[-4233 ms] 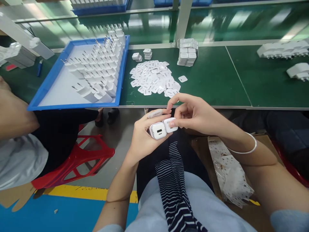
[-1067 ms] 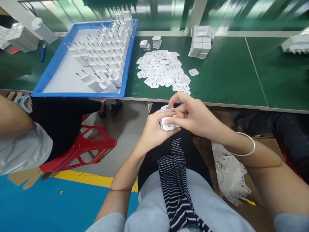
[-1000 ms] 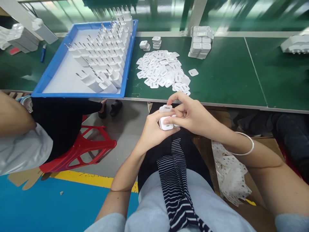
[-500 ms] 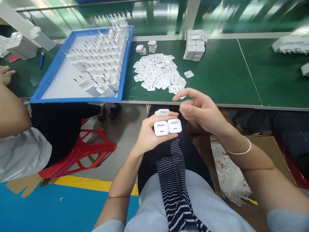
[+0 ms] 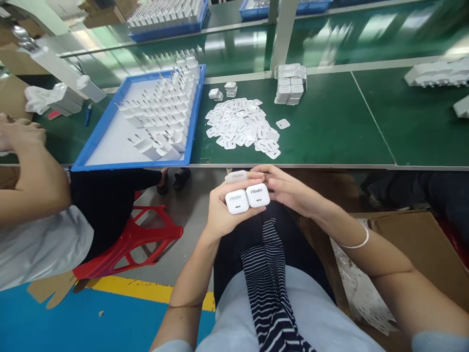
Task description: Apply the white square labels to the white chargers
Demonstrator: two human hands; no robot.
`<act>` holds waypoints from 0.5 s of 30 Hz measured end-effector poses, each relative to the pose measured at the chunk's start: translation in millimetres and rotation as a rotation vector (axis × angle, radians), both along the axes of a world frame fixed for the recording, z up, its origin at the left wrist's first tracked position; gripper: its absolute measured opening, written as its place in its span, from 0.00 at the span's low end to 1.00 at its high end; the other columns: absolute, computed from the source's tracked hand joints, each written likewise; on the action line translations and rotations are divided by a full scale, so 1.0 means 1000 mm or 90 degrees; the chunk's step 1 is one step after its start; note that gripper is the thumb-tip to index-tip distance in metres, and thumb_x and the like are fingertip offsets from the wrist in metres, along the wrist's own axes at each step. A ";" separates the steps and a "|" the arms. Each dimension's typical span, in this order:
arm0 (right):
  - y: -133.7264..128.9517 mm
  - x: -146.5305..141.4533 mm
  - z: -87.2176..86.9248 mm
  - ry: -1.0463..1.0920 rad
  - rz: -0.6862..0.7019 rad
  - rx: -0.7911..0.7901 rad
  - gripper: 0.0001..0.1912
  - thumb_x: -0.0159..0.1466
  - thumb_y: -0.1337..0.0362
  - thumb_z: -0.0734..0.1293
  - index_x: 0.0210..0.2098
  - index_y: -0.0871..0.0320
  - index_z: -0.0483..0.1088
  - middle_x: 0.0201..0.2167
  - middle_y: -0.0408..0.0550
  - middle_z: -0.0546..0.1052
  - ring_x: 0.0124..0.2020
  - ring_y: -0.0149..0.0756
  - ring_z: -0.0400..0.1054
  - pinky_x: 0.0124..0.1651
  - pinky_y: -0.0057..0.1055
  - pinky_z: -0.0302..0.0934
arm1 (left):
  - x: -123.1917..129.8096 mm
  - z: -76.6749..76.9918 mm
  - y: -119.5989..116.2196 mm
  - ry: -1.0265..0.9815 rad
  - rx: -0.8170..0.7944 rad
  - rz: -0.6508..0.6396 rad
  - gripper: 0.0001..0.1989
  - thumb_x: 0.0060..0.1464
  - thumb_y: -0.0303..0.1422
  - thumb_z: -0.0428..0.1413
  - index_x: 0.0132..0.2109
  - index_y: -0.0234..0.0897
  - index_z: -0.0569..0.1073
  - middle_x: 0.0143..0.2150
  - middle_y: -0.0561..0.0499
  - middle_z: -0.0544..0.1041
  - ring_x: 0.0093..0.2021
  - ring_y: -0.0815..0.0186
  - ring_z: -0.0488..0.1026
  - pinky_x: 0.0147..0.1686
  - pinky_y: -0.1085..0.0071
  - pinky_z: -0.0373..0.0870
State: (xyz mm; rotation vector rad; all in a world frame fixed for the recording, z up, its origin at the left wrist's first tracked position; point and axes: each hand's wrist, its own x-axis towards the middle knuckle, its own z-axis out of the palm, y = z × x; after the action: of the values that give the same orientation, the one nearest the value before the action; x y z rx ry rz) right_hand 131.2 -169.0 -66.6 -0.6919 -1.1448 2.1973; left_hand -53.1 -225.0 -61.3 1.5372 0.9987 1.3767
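My left hand [image 5: 223,208] is closed around two white chargers held side by side. The left charger [image 5: 236,202] and the right charger [image 5: 258,195] face up, each with a small port slot and a "Fibaks" label. Behind them, a third white piece [image 5: 236,177], with a blurred marking, sits at the fingers of the same hand. My right hand [image 5: 284,188] reaches in from the right, its fingers stretched out and meeting the right charger's edge and my left fingertips. Some right fingers are hidden behind the charger.
A blue tray [image 5: 95,142] holds rows of white pronged chargers. Beside it lie a pile of white faceplates [image 5: 240,122], one separate plate [image 5: 283,123] and a block of stacked white parts [image 5: 290,85]. At left, a co-worker's hands [image 5: 22,132] rest near the bench; a red stool [image 5: 146,234] stands below.
My right hand has come down and left onto the chargers, from above and beside them. The chargers have tilted slightly in my left hand. The view has shifted, showing more of the back shelf.
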 end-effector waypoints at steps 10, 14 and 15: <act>-0.017 -0.038 -0.031 0.268 0.205 -0.217 0.27 0.49 0.53 0.78 0.44 0.58 0.74 0.38 0.48 0.79 0.42 0.37 0.73 0.52 0.34 0.65 | -0.014 0.005 -0.009 0.152 0.185 -0.019 0.28 0.46 0.32 0.70 0.56 0.46 0.77 0.55 0.46 0.79 0.69 0.43 0.60 0.71 0.37 0.36; -0.018 -0.055 -0.020 0.263 0.191 -0.235 0.25 0.51 0.54 0.77 0.44 0.58 0.74 0.38 0.47 0.79 0.40 0.36 0.72 0.46 0.32 0.66 | -0.030 0.011 -0.015 0.178 0.199 0.059 0.31 0.45 0.32 0.70 0.58 0.46 0.76 0.56 0.46 0.79 0.69 0.44 0.61 0.72 0.39 0.36; -0.015 -0.060 -0.014 0.260 0.191 -0.225 0.24 0.51 0.55 0.76 0.44 0.58 0.74 0.37 0.47 0.79 0.38 0.34 0.71 0.43 0.31 0.66 | -0.036 0.012 -0.016 0.184 0.198 0.090 0.33 0.44 0.33 0.71 0.59 0.46 0.75 0.58 0.45 0.78 0.69 0.44 0.61 0.72 0.40 0.37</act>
State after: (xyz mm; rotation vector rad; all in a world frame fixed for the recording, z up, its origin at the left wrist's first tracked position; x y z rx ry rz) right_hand 71.3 -184.4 -80.3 -0.1881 -0.6928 2.6694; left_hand -89.4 -240.7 -48.9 1.9720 1.1239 1.4897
